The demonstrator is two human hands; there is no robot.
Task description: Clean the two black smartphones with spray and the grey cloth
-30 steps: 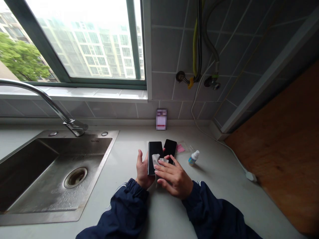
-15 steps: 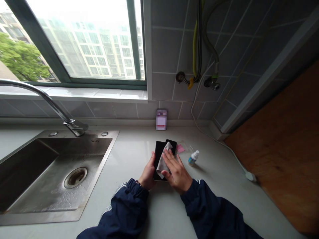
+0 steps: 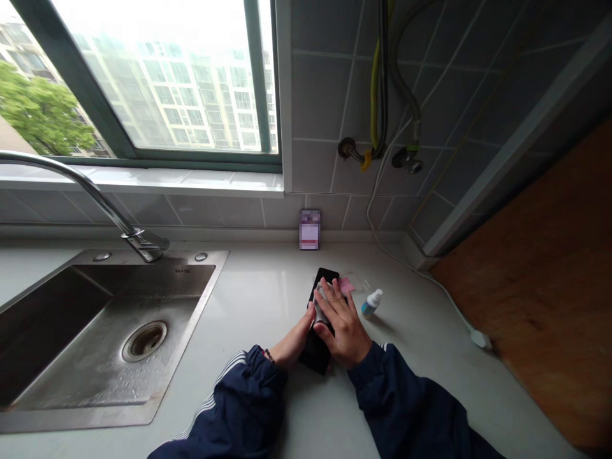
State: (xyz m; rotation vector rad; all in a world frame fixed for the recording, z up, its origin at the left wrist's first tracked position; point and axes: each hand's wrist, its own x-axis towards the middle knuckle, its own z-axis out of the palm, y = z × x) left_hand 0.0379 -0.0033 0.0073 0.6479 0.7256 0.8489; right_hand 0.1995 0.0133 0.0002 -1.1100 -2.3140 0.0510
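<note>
A black phone (image 3: 317, 347) lies flat on the pale worktop (image 3: 268, 299), its long side running away from the person and slightly to the right. A small grey cloth (image 3: 319, 305) lies on its dark face. The right hand (image 3: 345, 325) presses that cloth down with flattened fingers, so its grip is a spread palm bearing on the cloth rather than a closed fist. The left hand (image 3: 297, 341) steadies the phone from its left edge, fingers curled against the side and touching it; this grip closes lightly on the phone.

Just beyond the right fingertips lies a pink slip (image 3: 345, 284) in a clear wrapper, touching or nearly touching the phone's far end. To the right of the grip, near but apart, a small white dropper bottle (image 3: 371, 303) lies on the worktop. Farther beyond, a small box (image 3: 309, 229) stands against the tiled wall. A white cable (image 3: 444, 290) runs along the worktop well to the right. Well off to the left of the grip sits the steel sink (image 3: 109, 331) with its tap (image 3: 90, 191).
</note>
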